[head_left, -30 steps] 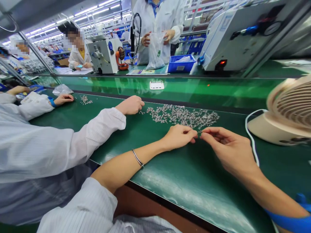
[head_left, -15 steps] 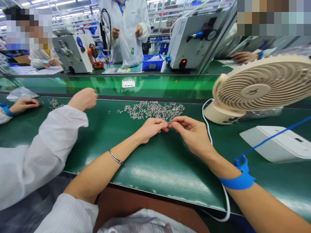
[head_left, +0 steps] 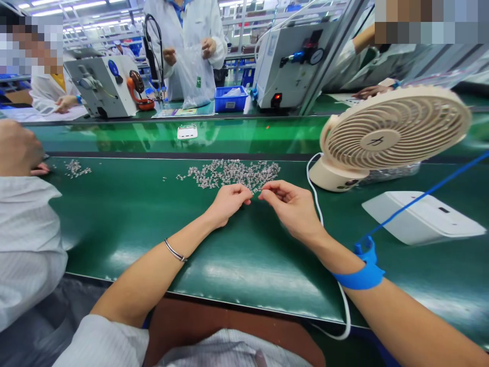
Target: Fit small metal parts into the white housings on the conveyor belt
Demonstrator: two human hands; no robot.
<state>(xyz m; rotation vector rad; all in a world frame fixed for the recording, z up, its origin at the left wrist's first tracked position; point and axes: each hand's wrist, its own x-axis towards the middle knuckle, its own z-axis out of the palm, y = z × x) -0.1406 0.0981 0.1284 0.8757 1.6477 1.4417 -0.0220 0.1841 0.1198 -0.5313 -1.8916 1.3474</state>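
A spread pile of tiny silvery metal parts [head_left: 233, 173] lies on the green work surface [head_left: 237, 265] in front of me. At the pile's near edge, my left hand [head_left: 231, 201] has thumb and forefinger pinched together; whatever is between them is too small to make out. Just to its right, a narrow gap away, my right hand [head_left: 292, 206] also holds a pinch, its fingers curled, and any part in it is too small to name. A blue wrist strap [head_left: 361, 275] with a blue cord circles my right wrist.
A beige fan [head_left: 382, 140] with a white cable stands to the right, behind a white box-like device [head_left: 422, 216]. At left, a co-worker's sleeved arm [head_left: 28, 219] reaches near a smaller heap of parts [head_left: 76, 168]. Beyond the ledge are machines and a blue bin [head_left: 230, 99].
My hands have drawn slightly apart; before, their fingertips met. The co-worker's arm at left has pulled back leftward. The whole view has shifted a little.
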